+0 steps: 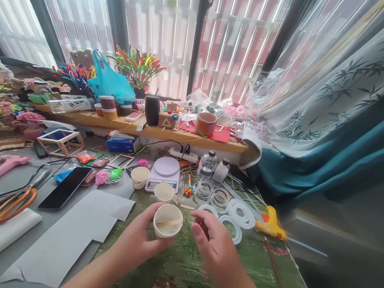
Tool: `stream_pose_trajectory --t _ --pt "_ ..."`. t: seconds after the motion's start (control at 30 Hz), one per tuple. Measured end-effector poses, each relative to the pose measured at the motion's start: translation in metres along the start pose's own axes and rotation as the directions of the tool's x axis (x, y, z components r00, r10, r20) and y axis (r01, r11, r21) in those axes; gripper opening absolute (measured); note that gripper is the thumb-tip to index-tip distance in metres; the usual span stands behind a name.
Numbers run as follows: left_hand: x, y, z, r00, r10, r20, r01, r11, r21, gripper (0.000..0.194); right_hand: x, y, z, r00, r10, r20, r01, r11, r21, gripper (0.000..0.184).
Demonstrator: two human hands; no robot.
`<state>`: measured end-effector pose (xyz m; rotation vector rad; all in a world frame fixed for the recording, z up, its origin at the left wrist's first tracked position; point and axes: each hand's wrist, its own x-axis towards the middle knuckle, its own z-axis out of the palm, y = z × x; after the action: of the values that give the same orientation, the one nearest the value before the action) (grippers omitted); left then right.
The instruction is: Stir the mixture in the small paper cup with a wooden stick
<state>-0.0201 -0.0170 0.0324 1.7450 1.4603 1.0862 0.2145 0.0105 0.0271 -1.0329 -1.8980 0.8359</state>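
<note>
White cup (166, 230) with wooden stick (169, 222) inside

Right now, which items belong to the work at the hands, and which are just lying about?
In use:
left hand, holding a white paper cup with a wooden stick in it; right hand, beside the cup, not touching it.

Lying about:
second paper cup; clear plastic rings; yellow glue gun; kitchen scale; smartphone; orange-handled scissors.

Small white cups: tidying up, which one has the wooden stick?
The cup held in the left hand. The other cup and the farthest cup stand on the table, no stick showing.
</note>
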Motion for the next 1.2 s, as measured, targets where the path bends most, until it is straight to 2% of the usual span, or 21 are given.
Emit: stream_pose_trajectory --t 0.03,0.1,0.23,0.33,0.4,0.47,0.63,0.77,0.83,1.0,1.1,1.2 --pt "0.003 0.005 0.006 1.0 0.014 0.013 -0.014 1.0 -0.008 0.056 0.009 -0.004 -0.004 0.997 0.033 0.076 -0.031 0.999 -0.022 0.037" --pt "0.011 0.014 0.019 0.999 0.029 0.034 -0.028 1.0 -0.012 0.053 0.022 -0.002 -0.01 0.986 0.112 0.123 -0.104 0.992 -0.069 0.042" --pt "0.023 0.02 0.051 0.998 -0.024 0.057 0.022 0.999 0.04 0.055 0.024 0.023 -0.018 0.983 0.182 0.028 -0.178 0.979 -0.098 0.042" --pt "0.025 0.013 0.069 0.996 -0.052 0.069 0.047 0.996 0.077 0.062 0.018 0.038 -0.027 0.979 0.201 -0.027 -0.203 0.97 -0.136 0.041" --pt "0.025 0.004 0.074 0.997 -0.017 0.073 0.008 0.993 0.12 0.063 0.016 0.041 -0.03 0.977 0.193 -0.089 -0.205 0.967 -0.15 0.039" --pt "0.025 -0.006 0.074 0.997 0.044 0.061 -0.055 0.982 0.18 0.064 0.016 0.039 -0.029 0.979 0.17 -0.112 -0.185 0.971 -0.149 0.037" --pt "0.027 -0.022 0.062 0.991 0.118 0.063 -0.13 0.96 0.249 0.065 0.016 0.033 -0.014 0.999 0.031 -0.023 -0.035 0.978 -0.204 0.03" --pt "0.029 -0.02 0.057 0.988 0.12 0.101 -0.14 0.963 0.229 0.066 0.016 0.032 -0.012 0.996 -0.017 -0.085 -0.003 0.973 -0.232 0.026" --pt "0.03 -0.018 0.057 0.986 0.122 0.114 -0.146 0.964 0.224 0.066 0.016 0.031 -0.013 0.995 -0.017 -0.095 -0.006 0.972 -0.235 0.025" --pt "0.03 -0.021 0.059 0.986 0.124 0.109 -0.144 0.968 0.204 0.064 0.014 0.029 -0.016 0.999 0.051 0.018 -0.047 0.986 -0.161 0.025" --pt "0.028 -0.025 0.058 0.99 0.114 0.084 -0.128 0.973 0.194 0.062 0.014 0.028 -0.018 0.996 0.077 -0.055 -0.085 0.983 -0.16 0.024" --pt "0.027 -0.025 0.058 0.992 0.107 0.068 -0.119 0.972 0.201 0.061 0.015 0.026 -0.02 0.998 0.056 -0.017 -0.057 0.992 -0.114 0.024"
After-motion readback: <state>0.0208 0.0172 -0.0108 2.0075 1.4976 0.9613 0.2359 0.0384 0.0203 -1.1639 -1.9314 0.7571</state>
